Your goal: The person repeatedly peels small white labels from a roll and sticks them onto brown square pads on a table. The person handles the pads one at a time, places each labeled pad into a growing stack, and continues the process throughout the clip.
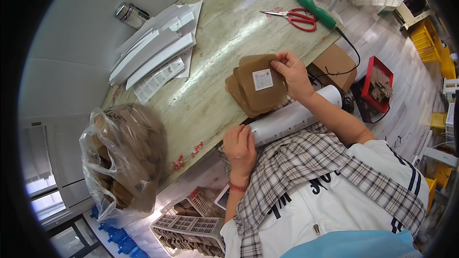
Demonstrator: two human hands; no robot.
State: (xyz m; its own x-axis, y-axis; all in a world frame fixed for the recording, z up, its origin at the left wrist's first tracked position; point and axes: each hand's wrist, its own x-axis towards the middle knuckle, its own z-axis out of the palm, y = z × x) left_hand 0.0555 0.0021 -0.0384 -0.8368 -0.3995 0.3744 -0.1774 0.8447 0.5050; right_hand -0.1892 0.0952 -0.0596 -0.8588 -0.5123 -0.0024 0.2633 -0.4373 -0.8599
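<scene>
My right hand (294, 72) pinches the upper right edge of a flat brown pad (263, 100) with rounded corners. A white printed label (262, 80) sits on its face. Under and beside it on the table is a stack of similar brown pads (233, 88), some with a mesh-like surface. Across my lap lies a white roll (291, 118), perhaps a curled sheet, with small marks along it. My left hand (238, 147) is closed at the roll's left end, its fingertips curled against the edge; whether something small is between them is hidden.
A clear plastic bag (126, 162) of brown pieces stands at the table's left. White papers (160, 48) and a steel flask (131, 15) are behind it. Red-handled scissors (294, 16) and a corded green tool (313, 7) lie far right. A cardboard box (335, 67) and red tray (377, 83) stand beyond my right arm.
</scene>
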